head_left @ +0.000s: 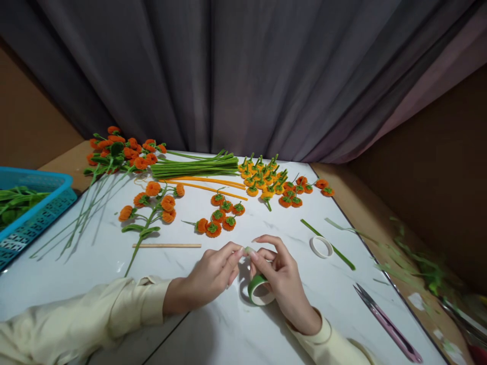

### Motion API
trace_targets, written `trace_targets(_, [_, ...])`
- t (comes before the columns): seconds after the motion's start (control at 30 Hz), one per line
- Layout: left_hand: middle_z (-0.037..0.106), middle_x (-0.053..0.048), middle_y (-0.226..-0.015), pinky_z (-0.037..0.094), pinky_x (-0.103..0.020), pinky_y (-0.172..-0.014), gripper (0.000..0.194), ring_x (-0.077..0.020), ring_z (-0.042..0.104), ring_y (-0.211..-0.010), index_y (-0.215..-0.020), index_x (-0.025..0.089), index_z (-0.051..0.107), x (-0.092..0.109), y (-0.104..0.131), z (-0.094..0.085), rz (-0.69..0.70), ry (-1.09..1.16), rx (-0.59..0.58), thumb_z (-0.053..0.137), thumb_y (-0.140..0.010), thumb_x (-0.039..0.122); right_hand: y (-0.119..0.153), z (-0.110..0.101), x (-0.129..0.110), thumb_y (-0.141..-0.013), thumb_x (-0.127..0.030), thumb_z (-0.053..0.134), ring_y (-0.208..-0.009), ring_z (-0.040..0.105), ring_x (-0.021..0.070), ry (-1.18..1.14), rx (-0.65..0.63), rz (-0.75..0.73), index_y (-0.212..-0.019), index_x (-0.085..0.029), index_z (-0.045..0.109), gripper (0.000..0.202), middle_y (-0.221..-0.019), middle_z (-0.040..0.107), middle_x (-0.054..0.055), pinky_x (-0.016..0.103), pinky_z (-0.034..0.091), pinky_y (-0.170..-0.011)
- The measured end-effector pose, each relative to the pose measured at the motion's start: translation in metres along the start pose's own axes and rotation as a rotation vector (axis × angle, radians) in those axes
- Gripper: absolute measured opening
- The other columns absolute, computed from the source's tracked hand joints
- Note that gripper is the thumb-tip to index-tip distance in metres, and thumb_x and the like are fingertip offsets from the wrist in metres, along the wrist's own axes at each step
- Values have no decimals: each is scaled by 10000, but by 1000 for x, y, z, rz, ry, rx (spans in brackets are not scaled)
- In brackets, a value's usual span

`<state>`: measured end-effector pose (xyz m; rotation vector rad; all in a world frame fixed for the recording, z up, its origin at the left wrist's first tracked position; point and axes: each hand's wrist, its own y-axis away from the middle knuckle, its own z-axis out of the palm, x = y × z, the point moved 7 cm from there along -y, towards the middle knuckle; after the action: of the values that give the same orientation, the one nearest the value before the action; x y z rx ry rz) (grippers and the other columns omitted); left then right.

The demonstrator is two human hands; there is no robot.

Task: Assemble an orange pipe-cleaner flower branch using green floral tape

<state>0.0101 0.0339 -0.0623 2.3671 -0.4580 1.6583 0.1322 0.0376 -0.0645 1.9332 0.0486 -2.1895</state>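
Observation:
Fingertips nearly meeting, my two hands work above the white tabletop, nearest to a small cluster of orange pumpkin-like flower heads (pixel 218 215). A roll of green floral tape (pixel 255 291) hangs under the fingers of my right hand (pixel 279 271), whose thumb and fingers pinch the tape's free end (pixel 248 250). My left hand (pixel 213 271) is closed, thumb against fingers, at the same pale green tape end. Left of it lie a thin wooden stick (pixel 167 246) and a finished flower stem (pixel 150 218) with several orange heads and green leaves.
Green pipe-cleaner stems (pixel 194 166) lie at the back beside yellow flower heads (pixel 261 177). Orange flower stems (pixel 125 152) are piled back left, near a blue basket (pixel 57 190) of green leaves. To the right are a white ring (pixel 321 247), a green strip (pixel 342 257) and pink-handled scissors (pixel 391 327).

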Motion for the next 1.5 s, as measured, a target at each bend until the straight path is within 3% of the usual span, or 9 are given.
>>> trace_targets(0.17, [347,102,-441,276,-179,-412,253,-71,343,-377,-821,183,476,0,0,0,14,11,10,306,-951,318,1,-2,-2,-824,-343,644,-476,545,124,143,33,-120,-810,-204,680,144,-555,603,1,234,426,-472])
trace_targets(0.47, [337,107,-438,270,-177,-397,258,-69,327,-366,-845,169,495,-1,0,0,14,31,22,315,-949,322,4,-6,-6,-787,-273,666,-489,559,111,211,118,-181,-853,-217,775,140,-545,645,3,212,460,-495])
trace_targets(1.13, [377,97,-458,246,-167,-401,210,-65,336,-394,-792,175,486,-5,2,-2,34,-35,93,389,-924,307,3,-3,4,-773,-383,686,-474,511,96,139,74,0,-821,-160,719,231,-506,608,-6,210,410,-493])
trace_targets(1.27, [388,107,-455,237,-167,-399,177,-68,316,-394,-941,163,491,-13,1,-2,2,18,119,428,-918,328,2,-1,7,-765,-378,701,-450,472,79,46,50,36,-837,-153,689,236,-492,580,-27,201,386,-473])
trace_targets(1.37, [379,111,-471,270,-164,-413,297,-73,328,-408,-1158,143,470,-12,1,-4,27,45,123,431,-922,319,0,1,8,-756,-369,714,-457,477,77,-26,31,59,-849,-151,683,239,-491,568,-34,197,375,-472])
trace_targets(1.5, [372,95,-473,282,-160,-410,271,-65,329,-408,-1088,129,576,-6,1,-4,78,18,106,422,-926,284,0,2,11,-742,-371,731,-455,466,74,-73,12,104,-855,-147,684,256,-488,565,-32,196,349,-466])
